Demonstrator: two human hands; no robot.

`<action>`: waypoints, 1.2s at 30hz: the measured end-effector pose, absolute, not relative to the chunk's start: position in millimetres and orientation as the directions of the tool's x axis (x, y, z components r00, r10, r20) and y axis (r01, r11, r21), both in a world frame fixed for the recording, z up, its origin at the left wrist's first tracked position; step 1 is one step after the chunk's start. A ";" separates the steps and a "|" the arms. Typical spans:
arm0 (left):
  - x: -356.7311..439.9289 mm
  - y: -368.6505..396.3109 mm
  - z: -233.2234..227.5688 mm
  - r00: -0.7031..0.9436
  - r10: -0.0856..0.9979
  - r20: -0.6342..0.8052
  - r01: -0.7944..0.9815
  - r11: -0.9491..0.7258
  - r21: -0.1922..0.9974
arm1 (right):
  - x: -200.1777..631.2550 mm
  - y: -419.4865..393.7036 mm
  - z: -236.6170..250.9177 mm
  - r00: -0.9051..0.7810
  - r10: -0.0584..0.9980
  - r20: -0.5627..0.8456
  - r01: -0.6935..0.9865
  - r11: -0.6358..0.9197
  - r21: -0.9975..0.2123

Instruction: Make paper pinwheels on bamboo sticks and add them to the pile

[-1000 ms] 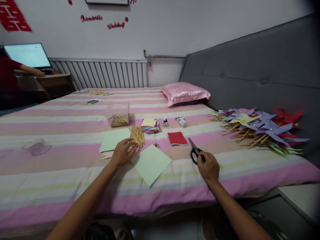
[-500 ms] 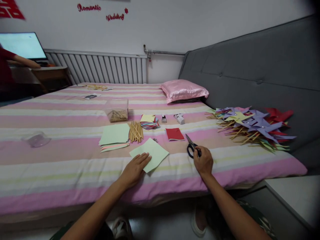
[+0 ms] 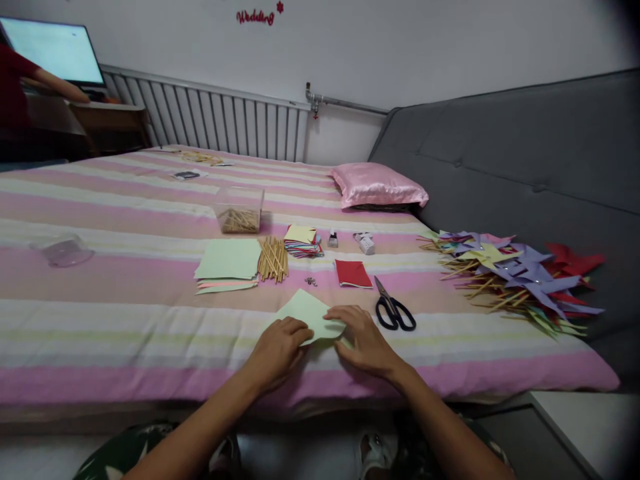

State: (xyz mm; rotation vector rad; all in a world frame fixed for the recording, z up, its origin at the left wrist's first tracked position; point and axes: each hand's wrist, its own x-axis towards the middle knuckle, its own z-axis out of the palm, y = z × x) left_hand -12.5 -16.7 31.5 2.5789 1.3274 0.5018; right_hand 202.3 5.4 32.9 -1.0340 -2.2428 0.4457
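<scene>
A square sheet of light green paper (image 3: pixel 306 312) lies near the bed's front edge, one corner pointing away from me. My left hand (image 3: pixel 281 347) grips its near left side between thumb and fingers. At the right corner my right hand (image 3: pixel 361 339) has its fingers curved over the paper, thumb apart below, with a gap between them. Black-handled scissors (image 3: pixel 393 310) rest on the bed just right of that hand. Beyond the sheet are small metal pieces (image 3: pixel 311 281) and a red paper stack (image 3: pixel 353 273).
Bundled sticks (image 3: pixel 273 259) lie beside a green paper stack (image 3: pixel 229 259). Behind stand a clear box of sticks (image 3: pixel 240 217) and small colored papers (image 3: pixel 302 239). Finished paper pinwheels (image 3: pixel 515 267) pile up at right. A pink pillow (image 3: pixel 377 185) lies farther back. Another person's arm (image 3: pixel 55 83) shows far left.
My right hand has let go of the scissors, which now lie on the bed, and has moved left to the green paper. My left hand has stayed at the sheet, its fingers now more curled.
</scene>
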 end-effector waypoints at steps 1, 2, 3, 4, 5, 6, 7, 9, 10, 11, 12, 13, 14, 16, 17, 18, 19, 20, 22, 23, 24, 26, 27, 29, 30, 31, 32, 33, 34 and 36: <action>-14.4 -13.7 30.6 0.541 0.813 0.216 0.732 -0.582 0.354 | 197.9 9.8 32.1 -0.507 0.776 0.375 0.554 0.627 -0.548; -17.2 -10.9 29.4 0.536 0.813 0.227 0.719 -0.580 0.382 | 195.0 14.4 29.5 -0.516 0.779 0.356 0.546 0.619 -0.564; -20.7 -8.6 27.8 0.521 0.818 0.243 0.710 -0.573 0.408 | 193.6 18.8 25.7 -0.518 0.783 0.343 0.539 0.611 -0.580; -25.1 -6.5 25.9 0.497 0.828 0.258 0.708 -0.559 0.431 | 193.4 22.5 21.1 -0.521 0.786 0.333 0.528 0.603 -0.598; -30.2 -4.8 23.7 0.459 0.844 0.277 0.715 -0.536 0.450 | 194.0 25.3 16.4 -0.518 0.791 0.327 0.518 0.594 -0.616; -35.7 -3.4 21.1 0.411 0.862 0.297 0.726 -0.507 0.465 | 195.0 27.2 12.0 -0.504 0.801 0.324 0.512 0.579 -0.634; -41.4 -2.2 18.3 0.354 0.883 0.308 0.742 -0.466 0.482 | 196.2 28.3 8.3 -0.484 0.814 0.320 0.512 0.560 -0.651; -52.0 -1.0 12.4 0.218 0.917 0.335 0.776 -0.371 0.510 | 197.6 28.6 3.2 -0.433 0.849 0.305 0.522 0.511 -0.683; -56.3 -1.1 9.5 0.150 0.926 0.346 0.792 -0.322 0.519 | 197.6 28.4 1.8 -0.401 0.867 0.296 0.528 0.482 -0.700; -59.7 -1.6 6.9 0.093 0.929 0.357 0.801 -0.283 0.527 | 197.2 28.3 0.7 -0.364 0.885 0.289 0.530 0.452 -0.718; -62.1 -2.8 4.7 0.050 0.930 0.363 0.806 -0.252 0.536 | 196.3 28.3 -0.2 -0.327 0.901 0.284 0.526 0.424 -0.737; -63.6 -4.3 3.0 0.023 0.930 0.367 0.804 -0.235 0.546 | 195.2 28.6 -1.0 -0.287 0.915 0.284 0.520 0.397 -0.756; -64.1 -6.3 1.7 0.005 0.929 0.369 0.797 -0.227 0.559 | 193.9 29.3 -1.8 -0.248 0.926 0.286 0.514 0.376 -0.771; -63.1 -10.8 0.0 -0.029 0.926 0.376 0.780 -0.214 0.588 | 191.0 31.3 -3.3 -0.193 0.939 0.284 0.507 0.343 -0.790; -61.8 -12.9 -0.5 -0.050 0.923 0.381 0.774 -0.205 0.599 | 189.4 32.5 -3.9 -0.177 0.944 0.279 0.509 0.330 -0.795; -60.2 -14.8 -1.0 -0.071 0.921 0.384 0.771 -0.194 0.607 | 187.6 33.7 -4.2 -0.167 0.948 0.271 0.515 0.318 -0.796; -58.5 -16.3 -1.6 -0.093 0.919 0.384 0.770 -0.178 0.613 | 185.5 34.8 -4.3 -0.158 0.952 0.262 0.526 0.306 -0.794; -56.6 -17.4 -2.4 -0.112 0.918 0.380 0.770 -0.161 0.618 | 183.3 35.8 -4.0 -0.152 0.956 0.252 0.546 0.294 -0.785; -53.1 -18.6 -4.8 -0.146 0.914 0.378 0.769 -0.135 0.625 | 178.6 37.3 -3.1 -0.134 0.962 0.237 0.605 0.269 -0.749; -51.6 -18.8 -6.4 -0.157 0.911 0.383 0.768 -0.131 0.627 | 176.3 37.9 -2.6 -0.124 0.965 0.230 0.638 0.255 -0.727; -50.6 -19.0 -8.1 -0.163 0.907 0.389 0.766 -0.132 0.629 | 174.3 38.5 -2.3 -0.114 0.968 0.225 0.666 0.243 -0.706; -50.0 -19.0 -11.4 -0.162 0.901 0.402 0.764 -0.143 0.629 | 171.1 39.6 -2.4 -0.106 0.969 0.225 0.695 0.234 -0.680; -50.4 -18.8 -12.7 -0.160 0.901 0.403 0.765 -0.145 0.628 | 169.8 40.2 -2.8 -0.106 0.967 0.230 0.699 0.237 -0.674; -52.3 -18.2 -13.8 -0.156 0.906 0.393 0.769 -0.139 0.625 | 167.8 41.4 -3.8 -0.103 0.963 0.249 0.713 0.246 -0.657; -53.6 -17.7 -13.3 -0.151 0.908 0.391 0.770 -0.140 0.622 | 166.9 41.9 -4.2 -0.098 0.961 0.259 0.724 0.247 -0.645; -54.8 -17.2 -12.1 -0.140 0.908 0.395 0.771 -0.150 0.619 | 166.2 42.3 -4.4 -0.091 0.960 0.265 0.733 0.244 -0.635; -55.9 -16.7 -10.3 -0.123 0.906 0.405 0.770 -0.170 0.615 | 165.6 42.4 -4.5 -0.084 0.960 0.269 0.739 0.241 -0.629; -56.8 -16.3 -8.1 -0.096 0.902 0.421 0.766 -0.203 0.610 | 165.2 42.3 -4.2 -0.080 0.959 0.271 0.740 0.239 -0.629; -57.5 -15.9 -5.9 -0.061 0.898 0.437 0.758 -0.243 0.605 | 165.0 41.9 -3.9 -0.080 0.959 0.273 0.735 0.242 -0.633; -58.0 -15.7 -2.2 0.003 0.890 0.455 0.739 -0.309 0.599 | 165.1 40.2 -3.1 -0.089 0.955 0.282 0.725 0.256 -0.639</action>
